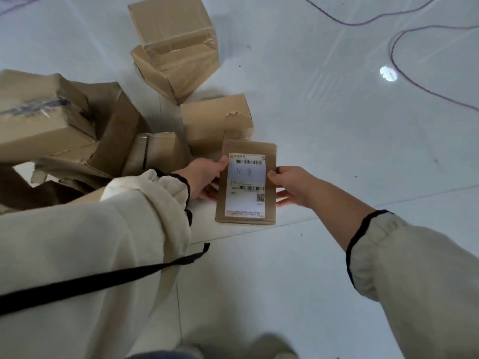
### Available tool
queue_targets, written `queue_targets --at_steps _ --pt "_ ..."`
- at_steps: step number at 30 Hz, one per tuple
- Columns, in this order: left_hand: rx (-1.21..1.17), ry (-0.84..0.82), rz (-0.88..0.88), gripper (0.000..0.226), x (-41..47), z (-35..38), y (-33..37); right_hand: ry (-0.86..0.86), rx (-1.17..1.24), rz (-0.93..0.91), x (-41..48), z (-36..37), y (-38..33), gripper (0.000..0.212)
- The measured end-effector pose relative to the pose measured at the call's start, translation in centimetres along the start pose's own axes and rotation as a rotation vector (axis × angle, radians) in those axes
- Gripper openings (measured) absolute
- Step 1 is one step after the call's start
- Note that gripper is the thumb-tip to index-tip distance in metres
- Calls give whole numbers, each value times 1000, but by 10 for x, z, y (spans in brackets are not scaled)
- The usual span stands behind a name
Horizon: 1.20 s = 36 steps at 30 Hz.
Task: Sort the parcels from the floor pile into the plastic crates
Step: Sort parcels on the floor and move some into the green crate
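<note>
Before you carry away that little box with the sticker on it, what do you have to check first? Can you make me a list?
1. Grip: the left hand and right hand hold the labelled parcel by its two side edges: ok.
2. The shipping label faces up, where it can be read: ok.
3. Crate to put it in is in sight: not ok, no crate shows in this view.
4. Walking path: a purple cable lies on the floor ahead to the right; whether it crosses the way: cannot tell.
</note>
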State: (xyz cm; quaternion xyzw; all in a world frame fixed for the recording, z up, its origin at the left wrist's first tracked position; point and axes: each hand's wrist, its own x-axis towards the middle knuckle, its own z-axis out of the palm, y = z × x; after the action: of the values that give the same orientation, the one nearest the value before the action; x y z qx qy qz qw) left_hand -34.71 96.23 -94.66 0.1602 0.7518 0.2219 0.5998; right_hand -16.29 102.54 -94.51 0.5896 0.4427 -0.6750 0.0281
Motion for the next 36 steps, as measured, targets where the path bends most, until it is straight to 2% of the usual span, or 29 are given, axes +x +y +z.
queue_targets --at_steps 7,16,20,26,36 --pt "-19 3 -21 30 -159 -17 110 47 32 -18 -159 -29 -102 28" --pt "22 -67 28 33 -438 -34 268 269 71 -60 -444 -68 -241 31" --pt "-3 -89 54 31 -534 -45 313 375 88 -114 -537 -72 -280 36" --pt "-22 -135 86 40 -603 -67 325 400 118 -137 -603 -59 -298 39" --pt "70 -154 175 45 -626 -68 338 428 109 -173 -637 -60 -308 34"
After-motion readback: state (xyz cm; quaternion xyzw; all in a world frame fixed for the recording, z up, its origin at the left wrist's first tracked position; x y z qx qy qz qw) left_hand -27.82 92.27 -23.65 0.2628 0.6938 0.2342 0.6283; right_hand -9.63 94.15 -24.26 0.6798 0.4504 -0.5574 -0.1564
